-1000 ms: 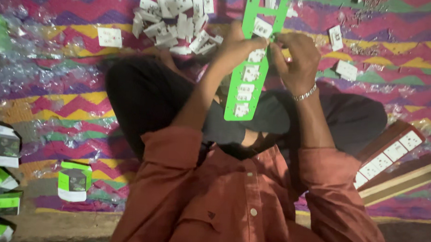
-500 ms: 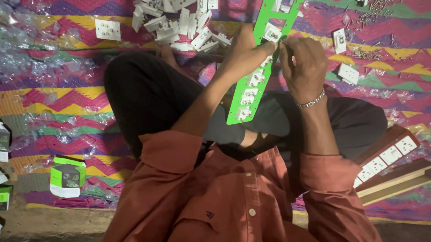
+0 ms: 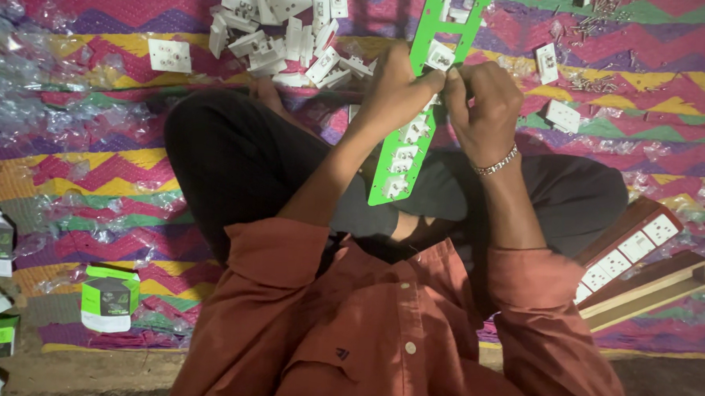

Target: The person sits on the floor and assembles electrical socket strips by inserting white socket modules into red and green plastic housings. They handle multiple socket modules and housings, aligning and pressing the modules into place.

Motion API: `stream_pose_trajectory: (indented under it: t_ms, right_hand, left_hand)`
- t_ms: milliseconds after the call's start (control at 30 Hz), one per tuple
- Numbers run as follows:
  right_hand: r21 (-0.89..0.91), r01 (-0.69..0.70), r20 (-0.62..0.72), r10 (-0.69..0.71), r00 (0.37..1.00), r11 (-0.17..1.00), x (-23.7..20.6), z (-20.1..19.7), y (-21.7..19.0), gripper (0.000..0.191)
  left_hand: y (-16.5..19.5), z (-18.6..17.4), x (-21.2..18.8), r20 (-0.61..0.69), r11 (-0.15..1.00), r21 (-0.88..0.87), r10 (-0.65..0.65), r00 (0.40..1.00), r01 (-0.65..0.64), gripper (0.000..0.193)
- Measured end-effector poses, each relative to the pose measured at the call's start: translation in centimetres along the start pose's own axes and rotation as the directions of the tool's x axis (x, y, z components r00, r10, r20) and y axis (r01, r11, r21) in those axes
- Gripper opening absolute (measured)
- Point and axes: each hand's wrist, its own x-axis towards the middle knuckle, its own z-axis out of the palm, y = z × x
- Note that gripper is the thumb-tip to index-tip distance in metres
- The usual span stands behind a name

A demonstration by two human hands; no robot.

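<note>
I sit cross-legged on a zigzag mat, holding a long green panel strip (image 3: 403,165) upright over my lap. Several white sockets are set along its lower part. My left hand (image 3: 395,90) grips the strip's left edge. My right hand (image 3: 485,101), with a bracelet at the wrist, pinches a white socket (image 3: 440,57) against the strip from the right. The strip's upper end runs out of the top of the view.
A heap of white sockets (image 3: 284,28) lies on the mat ahead, with single ones (image 3: 170,55) (image 3: 562,115) apart. Screws (image 3: 601,27) are scattered top right. A wooden board with sockets (image 3: 640,247) lies at right. Green-and-white boxes (image 3: 108,297) and clear wrappers lie at left.
Both hands and the green strip have shifted slightly up and right. The fingers now pinch the socket closer together on the strip.
</note>
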Motion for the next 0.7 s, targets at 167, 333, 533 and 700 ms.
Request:
stream_pose_trajectory:
  t_ms: [167,333,533,700]
  right_hand:
    - [0.075,-0.064,0.001,0.064,0.998,0.995,-1.0,-0.7,2.9,0.015]
    - [0.071,-0.203,-0.203,0.213,0.956,0.977,-1.2,-4.5,8.6,0.011]
    - [-0.214,-0.366,-0.133,0.344,0.929,0.905,-0.5,-11.3,17.8,0.008]
    - [-0.235,-0.273,0.002,0.281,0.960,0.933,-0.5,-10.3,21.9,0.003]
  left_hand:
    - [-0.2,-0.7,0.0,0.069,0.969,-0.068,-0.232,0.970,0.237,0.017]
    - [-1.4,-1.2,0.2,0.046,0.947,-0.233,-0.218,0.975,0.223,0.018]
    - [-2.6,-0.9,0.6,0.071,0.940,-0.198,-0.270,0.960,0.279,0.020]
    - [-2.2,-0.4,0.5,0.122,0.935,-0.217,-0.261,0.958,0.282,0.023]
